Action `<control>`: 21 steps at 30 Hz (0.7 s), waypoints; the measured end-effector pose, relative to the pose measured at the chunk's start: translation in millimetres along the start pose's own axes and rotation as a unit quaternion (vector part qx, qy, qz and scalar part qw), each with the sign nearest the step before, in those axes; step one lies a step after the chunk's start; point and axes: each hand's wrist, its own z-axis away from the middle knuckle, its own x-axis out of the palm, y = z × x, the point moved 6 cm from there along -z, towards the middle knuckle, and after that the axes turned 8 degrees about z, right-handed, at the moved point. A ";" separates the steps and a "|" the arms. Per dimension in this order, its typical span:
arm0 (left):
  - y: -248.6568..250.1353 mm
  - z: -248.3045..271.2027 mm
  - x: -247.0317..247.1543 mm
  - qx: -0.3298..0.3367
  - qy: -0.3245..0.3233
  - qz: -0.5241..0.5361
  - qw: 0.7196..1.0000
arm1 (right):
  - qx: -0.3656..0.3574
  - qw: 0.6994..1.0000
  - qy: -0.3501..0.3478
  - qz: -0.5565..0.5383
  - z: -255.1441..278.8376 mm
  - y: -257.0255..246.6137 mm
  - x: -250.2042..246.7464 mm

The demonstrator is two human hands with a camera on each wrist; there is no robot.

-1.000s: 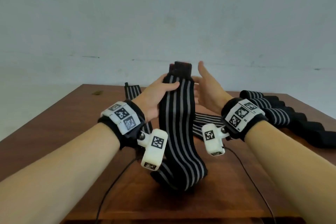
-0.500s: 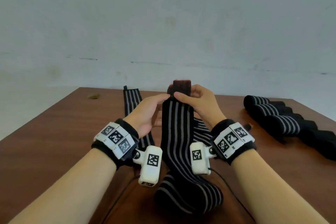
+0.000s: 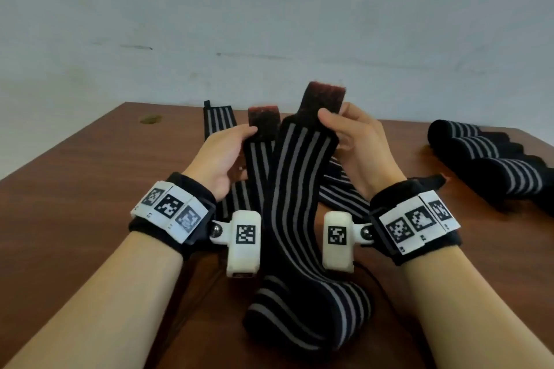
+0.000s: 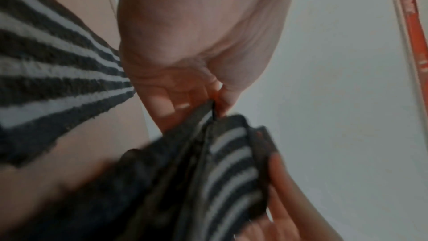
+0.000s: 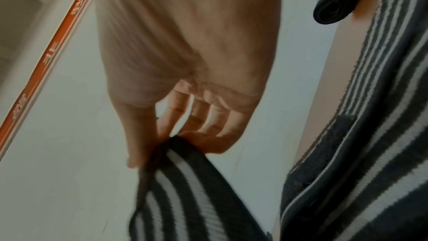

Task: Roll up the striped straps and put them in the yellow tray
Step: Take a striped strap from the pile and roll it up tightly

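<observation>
Three rolled straps (image 3: 491,156) lie done (tray unseen); left hand (image 3: 221,156) and right hand (image 3: 353,141) each pinch an unrolled strap end.

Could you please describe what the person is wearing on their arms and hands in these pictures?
Both hands, left and right, are bare, the forearms sleeveless. Each wrist wears a black band carrying white plates with black square-code markers, plus a white camera block with its own marker.

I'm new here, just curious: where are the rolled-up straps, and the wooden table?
Rolled black-and-grey striped straps (image 3: 467,138): head view, striped side of the farthest roll.
Brown wooden table (image 3: 90,165): head view, bare top at left.
</observation>
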 end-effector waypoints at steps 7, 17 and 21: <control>8.3 11.6 16.8 0.067 -0.090 -0.035 0.993 | 0.128 0.949 -0.019 -0.289 14.2 16.3 9.4; 12.5 14.7 12.1 0.066 -0.082 -0.042 0.994 | 0.082 0.961 -0.036 -0.261 9.4 9.9 9.3; 16.9 18.7 13.7 0.071 -0.078 -0.035 0.994 | 0.057 0.987 -0.063 -0.139 9.8 -1.1 12.5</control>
